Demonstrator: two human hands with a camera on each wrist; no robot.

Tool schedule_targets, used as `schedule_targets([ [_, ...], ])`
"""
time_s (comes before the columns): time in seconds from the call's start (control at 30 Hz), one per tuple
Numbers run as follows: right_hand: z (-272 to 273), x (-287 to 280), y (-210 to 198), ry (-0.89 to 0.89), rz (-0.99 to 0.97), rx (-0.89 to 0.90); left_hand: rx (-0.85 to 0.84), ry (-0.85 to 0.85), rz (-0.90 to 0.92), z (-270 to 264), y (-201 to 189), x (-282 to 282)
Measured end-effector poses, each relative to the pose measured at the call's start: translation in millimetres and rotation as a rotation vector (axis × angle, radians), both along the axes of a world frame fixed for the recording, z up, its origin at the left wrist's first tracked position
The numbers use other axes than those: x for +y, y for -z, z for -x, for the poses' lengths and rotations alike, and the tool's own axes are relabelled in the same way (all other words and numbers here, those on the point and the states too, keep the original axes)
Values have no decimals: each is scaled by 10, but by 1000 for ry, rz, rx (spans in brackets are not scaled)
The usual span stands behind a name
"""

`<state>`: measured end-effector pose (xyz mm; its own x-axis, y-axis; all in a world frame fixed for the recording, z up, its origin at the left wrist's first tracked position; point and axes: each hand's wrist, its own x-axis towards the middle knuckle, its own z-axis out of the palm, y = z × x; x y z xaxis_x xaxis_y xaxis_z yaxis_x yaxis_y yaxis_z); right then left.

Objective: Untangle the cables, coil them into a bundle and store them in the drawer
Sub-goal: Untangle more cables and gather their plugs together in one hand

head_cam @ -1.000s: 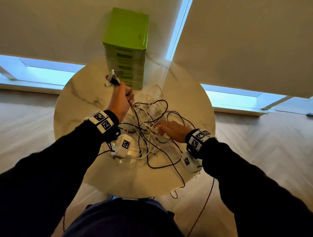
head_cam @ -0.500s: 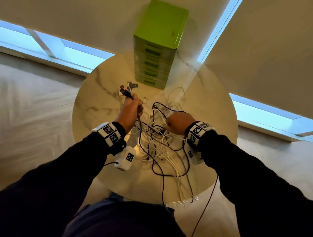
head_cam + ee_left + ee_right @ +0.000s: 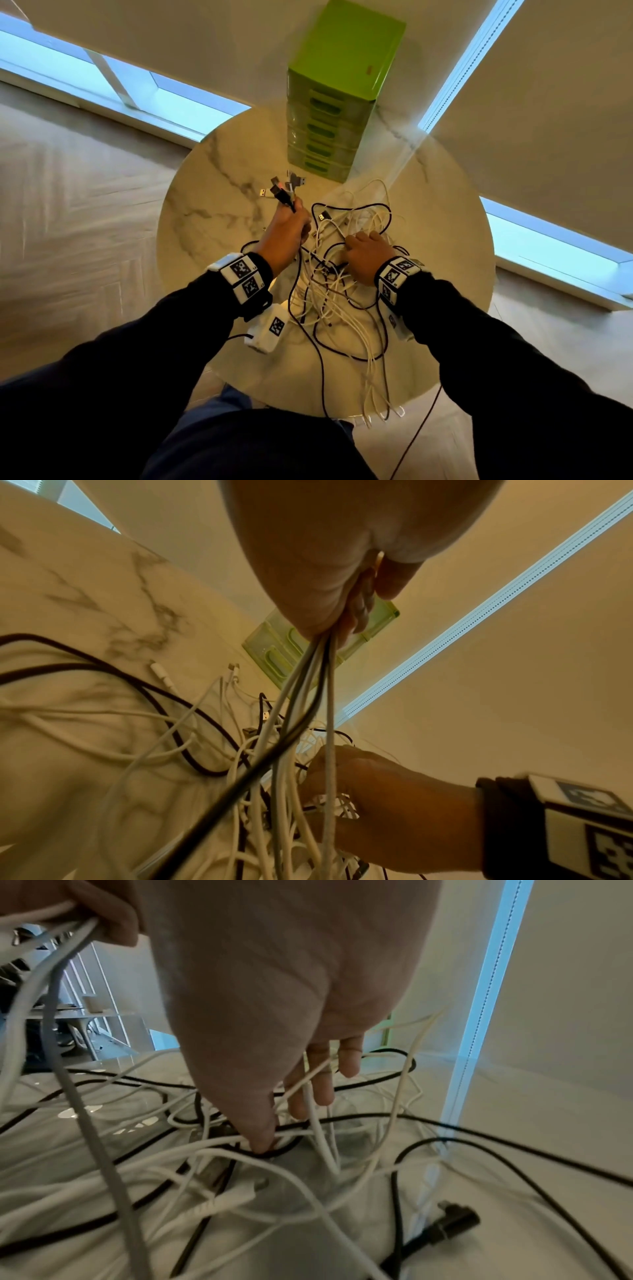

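Since the earlier frame the view has swung, so the round marble table (image 3: pixel 212 219) and the green drawer unit (image 3: pixel 342 61) sit further right, while the right hand (image 3: pixel 366 255) has slid further out into the heap; the left hand (image 3: pixel 284 236) is where it was, raised with its bunch. Beyond both hands, the drawer unit stands with all its drawers closed; nothing is stored yet. Spread under and around the right hand, the tangled cables (image 3: pixel 329 308) cover the near table, and some hang over its front edge. To do this step well, I judge, the left hand should hold the gathered ends taut and high while the right hand combs loops away one at a time, never yanking a knot tighter. The left hand is fisted round several strands, whose plug ends (image 3: pixel 286 188) stick out above it; the right hand's fingers (image 3: pixel 325 1091) are loosely spread, threaded among white strands, thumb tip touching a black one.
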<state>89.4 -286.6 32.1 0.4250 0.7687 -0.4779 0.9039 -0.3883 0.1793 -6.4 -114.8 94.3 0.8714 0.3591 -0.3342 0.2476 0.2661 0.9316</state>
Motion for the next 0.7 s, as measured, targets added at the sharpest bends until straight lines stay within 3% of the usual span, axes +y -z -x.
schedule_targets([
  [0.17, -1, -86, -18, 5, -116, -14, 38, 68, -66, 137, 53, -11],
  [0.4, -264, -190, -533, 164, -412, -72, 109, 45, -93, 218, 144, 8],
  [0.53, -197, -174, -706, 233, -617, -48, 66, 98, -125, 166, 98, -127],
  [0.7, 110, -86, -797, 194, -687, -45, -75, 150, -273, 169, 20, -235],
])
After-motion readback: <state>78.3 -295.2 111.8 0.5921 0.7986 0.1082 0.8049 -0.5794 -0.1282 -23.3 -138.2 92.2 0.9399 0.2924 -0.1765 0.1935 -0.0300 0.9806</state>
